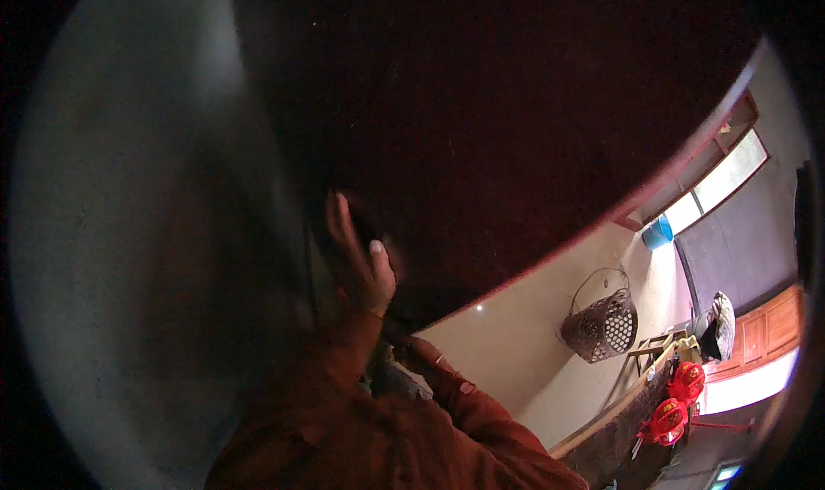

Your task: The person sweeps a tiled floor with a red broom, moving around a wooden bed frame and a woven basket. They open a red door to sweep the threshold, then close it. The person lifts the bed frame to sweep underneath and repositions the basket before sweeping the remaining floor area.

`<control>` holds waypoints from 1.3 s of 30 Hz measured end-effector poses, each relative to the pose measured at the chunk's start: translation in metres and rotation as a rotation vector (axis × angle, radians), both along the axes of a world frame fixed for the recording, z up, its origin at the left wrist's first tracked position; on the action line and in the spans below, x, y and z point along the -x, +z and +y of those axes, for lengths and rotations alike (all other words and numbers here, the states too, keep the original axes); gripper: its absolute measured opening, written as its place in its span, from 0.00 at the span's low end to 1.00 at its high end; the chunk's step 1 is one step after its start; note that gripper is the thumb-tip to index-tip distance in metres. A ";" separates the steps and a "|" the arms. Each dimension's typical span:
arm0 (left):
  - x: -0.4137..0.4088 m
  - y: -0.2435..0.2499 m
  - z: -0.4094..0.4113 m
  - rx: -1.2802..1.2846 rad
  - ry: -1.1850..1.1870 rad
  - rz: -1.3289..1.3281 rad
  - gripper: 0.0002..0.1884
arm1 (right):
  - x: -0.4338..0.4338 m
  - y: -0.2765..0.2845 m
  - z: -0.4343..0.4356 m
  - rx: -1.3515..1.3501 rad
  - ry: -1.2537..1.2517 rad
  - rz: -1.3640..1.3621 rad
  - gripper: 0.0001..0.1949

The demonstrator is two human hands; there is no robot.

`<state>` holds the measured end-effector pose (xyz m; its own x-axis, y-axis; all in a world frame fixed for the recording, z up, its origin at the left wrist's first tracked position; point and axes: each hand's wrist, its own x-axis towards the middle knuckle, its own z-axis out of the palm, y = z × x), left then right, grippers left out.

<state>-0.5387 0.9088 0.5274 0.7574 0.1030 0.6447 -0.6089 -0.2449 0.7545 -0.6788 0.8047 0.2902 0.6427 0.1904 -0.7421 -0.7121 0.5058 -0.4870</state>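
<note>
My left hand (364, 264) is raised before a large dark maroon panel (490, 136), with its thumb apart from its extended fingers. Nothing shows in its grasp, and I cannot tell whether it touches the panel. Lower down, my right hand (416, 347) is close to the panel's lower edge, mostly lost in shadow and partly hidden behind my left arm. Its fingers and anything in them are not visible. Both arms wear rust-brown sleeves. A greyish object (406, 382), too dark to name, shows between the forearms.
A blurred grey surface (116, 200) fills the left side. At right are a woven openwork basket (590, 327) with a looped handle, a blue bucket (657, 233), two red lanterns (670, 420) and an orange-brown wooden door (760, 326).
</note>
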 end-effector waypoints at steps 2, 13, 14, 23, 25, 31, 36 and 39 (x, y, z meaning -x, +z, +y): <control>-0.004 -0.008 -0.002 0.103 0.002 -0.044 0.33 | -0.001 -0.036 -0.004 0.000 0.046 0.054 0.15; -0.006 0.002 0.006 -0.087 0.144 -0.025 0.32 | 0.006 -0.067 -0.019 0.132 0.101 -0.131 0.14; -0.009 0.006 0.007 -0.078 0.152 -0.026 0.32 | 0.000 -0.064 -0.019 0.135 0.100 -0.146 0.14; -0.082 0.004 -0.058 0.113 -0.006 -0.037 0.29 | -0.070 -0.029 -0.061 0.118 -0.039 -0.295 0.10; -0.109 -0.006 -0.072 0.110 -0.009 -0.082 0.28 | -0.094 -0.019 -0.069 0.100 -0.076 -0.351 0.10; -0.184 -0.018 -0.102 0.155 -0.028 -0.097 0.27 | -0.168 0.018 -0.068 -0.149 -0.322 -0.063 0.09; -0.240 -0.020 -0.115 0.213 -0.062 -0.120 0.25 | -0.221 -0.048 -0.103 -0.250 -0.321 -0.036 0.04; -0.269 -0.029 -0.112 0.229 -0.088 -0.079 0.28 | -0.245 -0.011 -0.081 -0.192 -0.141 -0.257 0.04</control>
<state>-0.2694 0.7966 0.4987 0.7183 0.1891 0.6695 -0.6794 -0.0163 0.7336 -0.4335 0.7234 0.2793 0.8341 0.2070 -0.5114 -0.4949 0.6904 -0.5276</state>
